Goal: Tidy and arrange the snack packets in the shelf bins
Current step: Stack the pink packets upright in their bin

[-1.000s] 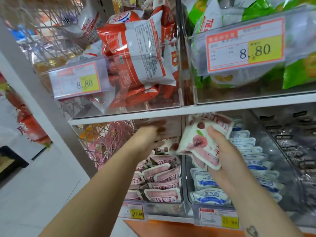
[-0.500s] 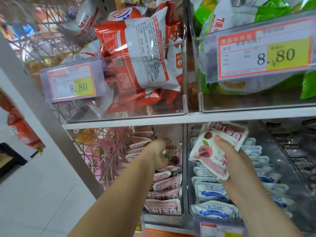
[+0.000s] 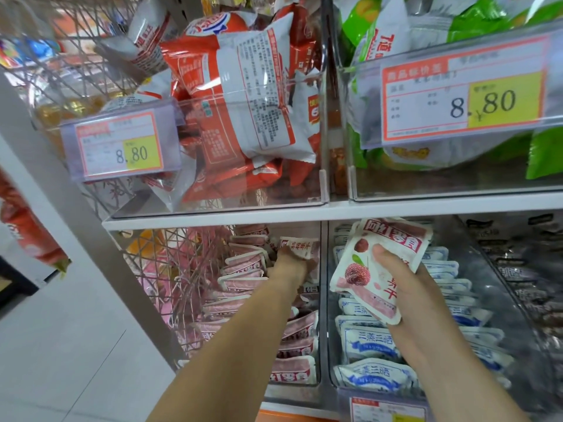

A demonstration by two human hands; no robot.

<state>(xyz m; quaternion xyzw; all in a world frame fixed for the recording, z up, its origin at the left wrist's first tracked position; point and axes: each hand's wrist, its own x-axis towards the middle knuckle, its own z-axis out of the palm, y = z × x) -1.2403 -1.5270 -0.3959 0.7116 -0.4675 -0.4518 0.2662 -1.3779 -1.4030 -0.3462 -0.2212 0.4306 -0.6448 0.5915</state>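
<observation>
Shelf [image 3: 213, 219] tidy-up: in the lower left bin [image 3: 322, 269], pink packets [image 3: 292, 370] look light, soft and slippery. Right grip [image 3: 405, 287] pinches one held packet [image 3: 365, 269] across its flat middle, just right of that bin; left grip [image 3: 289, 266] reaches far inside, fingers hidden, state impossible to tell.

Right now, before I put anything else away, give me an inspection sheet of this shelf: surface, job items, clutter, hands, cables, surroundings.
Surface: white shelf board carrying clear bins, two tiers.
Job's things: pink packets rowed in the lower left bin; blue packets in the lower right bin; one pink packet held above the blue ones.
Clutter: red-and-white bags and green bags piled loose in the upper bins.
Hands: left hand deep in the pink bin, fingers hidden behind a packet; right hand grips the held pink packet.
Cables: nothing seen.
Surroundings: wire basket left of the bins; 8.80 price tags; pale floor.
</observation>
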